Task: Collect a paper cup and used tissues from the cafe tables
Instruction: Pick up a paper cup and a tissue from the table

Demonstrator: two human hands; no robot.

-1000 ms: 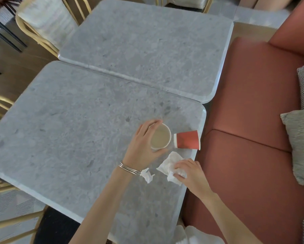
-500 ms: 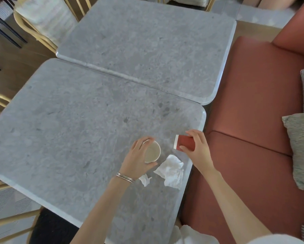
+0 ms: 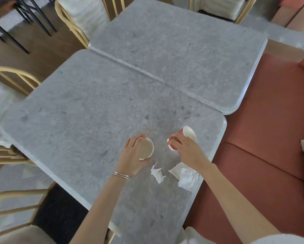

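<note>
Since a moment ago the red paper cup (image 3: 189, 136) has been lifted off the surface (image 3: 77, 111), gripped by the right hand (image 3: 186, 150). Left hand (image 3: 132, 155) grips the upright cup (image 3: 145, 148); tissues (image 3: 184, 175) lie nearby. Nesting squarely should avoid crushing.

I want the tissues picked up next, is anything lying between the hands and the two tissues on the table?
Nothing visible does. The small tissue and large tissue lie uncovered on the table, but the left hand and right hand each hold a cup.

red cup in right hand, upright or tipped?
Tipped. The red cup, held off the table by the right hand, shows its white inside facing sideways.
</note>
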